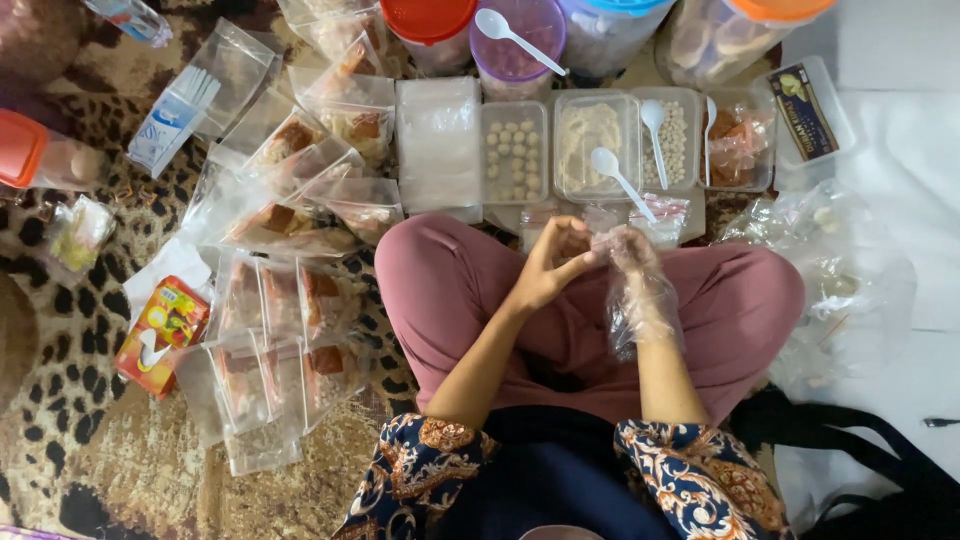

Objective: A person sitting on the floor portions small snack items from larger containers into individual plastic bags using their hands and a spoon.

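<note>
Seated packing station on a patterned rug, viewed from above. At far left, filled clear pouches [290,300] are lying in overlapping rows beside a red carton [160,330]; being loosely stacked, they are liable to slide apart if a knee brushes them. At centre, the left hand [550,265] is curling narrowly, fingertips pinching the edge of the loose plastic glove [640,295] that is covering the right hand [630,255]; whether a small item is also being held between the two hands cannot be told. The glove is sitting baggy at the wrist and could slip off or tear under a hard tug. Just beyond the knees, open trays [600,140] with white spoons [622,182] are lying within reach; a spoon is overhanging its tray and could be knocked out.
</note>
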